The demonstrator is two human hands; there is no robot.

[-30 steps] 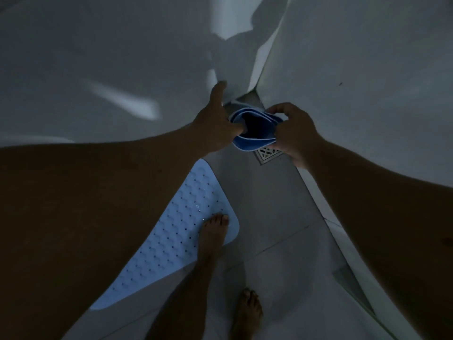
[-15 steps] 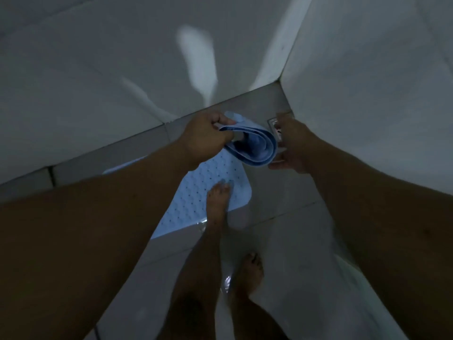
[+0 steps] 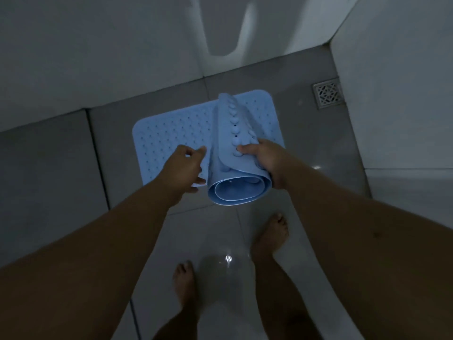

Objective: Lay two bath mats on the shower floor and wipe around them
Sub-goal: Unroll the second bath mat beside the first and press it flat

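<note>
A light blue bath mat (image 3: 166,138) with small holes lies flat on the grey shower floor (image 3: 311,148) by the back wall. Above it I hold a second blue mat rolled into a tube (image 3: 235,177), suction cups facing out, its open end toward me. My right hand (image 3: 264,160) grips the roll from the right side, thumb on top. My left hand (image 3: 186,168) hovers just left of the roll, fingers spread and curled, holding nothing; whether its fingertips touch the roll is unclear.
A square metal drain grate (image 3: 328,95) sits in the floor's back right corner. White tiled walls (image 3: 98,50) close the back and right. My bare feet (image 3: 272,234) stand on wet, shiny floor tiles below the mats.
The view swung down toward the floor. The rolled mat passed from my left hand into my right, and now hangs over the flat mat. My feet stepped back off the flat mat.
</note>
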